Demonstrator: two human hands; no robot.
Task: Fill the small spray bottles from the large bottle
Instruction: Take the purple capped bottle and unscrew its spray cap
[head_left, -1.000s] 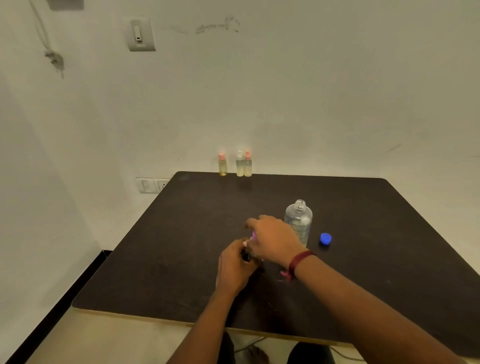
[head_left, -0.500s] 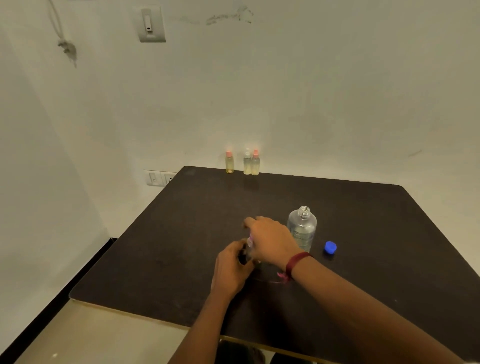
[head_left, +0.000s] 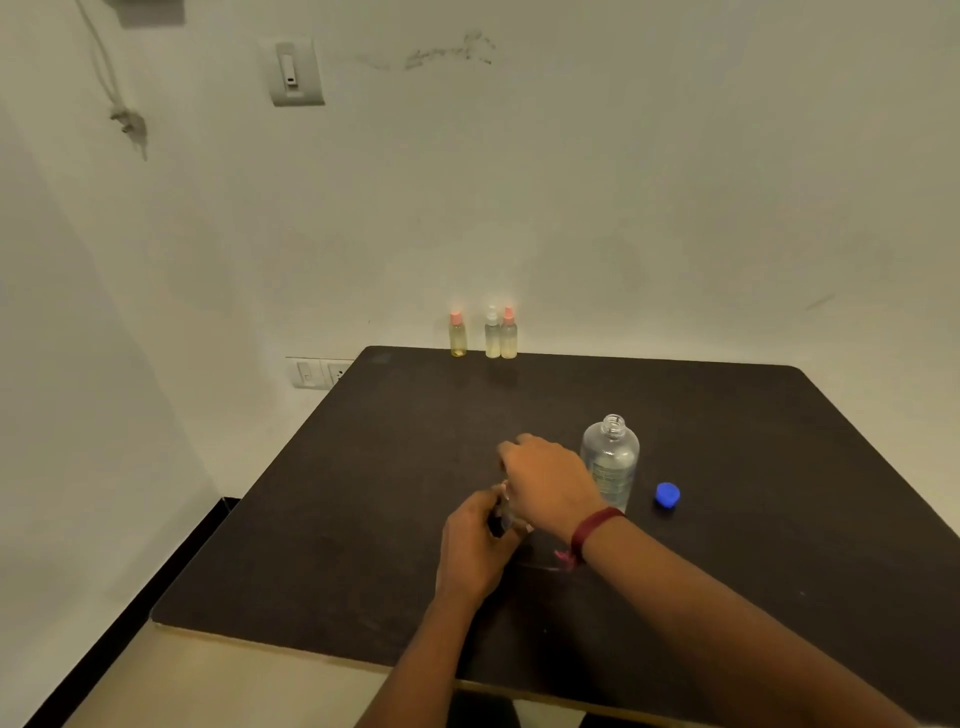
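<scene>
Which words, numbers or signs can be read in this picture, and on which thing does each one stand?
No text is legible.
Large bottle: label carries print, too blurred to read.
Wall scribble: no legible letters.
Three small spray bottles by the wall: no labels seen.
</scene>
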